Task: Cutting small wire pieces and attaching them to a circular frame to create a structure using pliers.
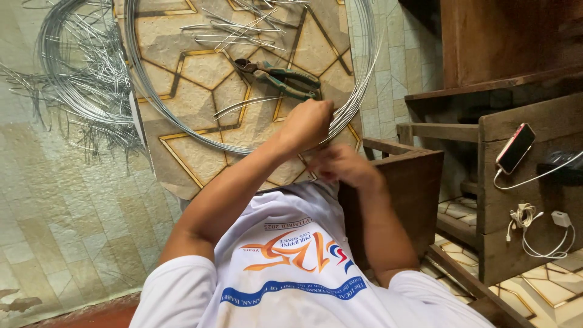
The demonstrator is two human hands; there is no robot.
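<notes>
My left hand [306, 123] is closed around the strands of a large coil of grey wire [182, 127] at its near right edge. Just below and to the right, my right hand [343, 165] is blurred, its fingers curled at the same wire bundle; what it grips I cannot make out clearly. The coil lies on a patterned tan panel [200, 73]. Green-handled pliers [282, 78] rest on the panel just beyond my left hand. Several short cut wire pieces [234, 30] lie farther up.
A second wire coil with loose cut ends [79, 67] lies at the left on the tiled floor. A wooden frame [419, 176] stands at my right. Farther right, a phone [515, 147] with a white cable and a charger [562, 218] sit on wooden furniture.
</notes>
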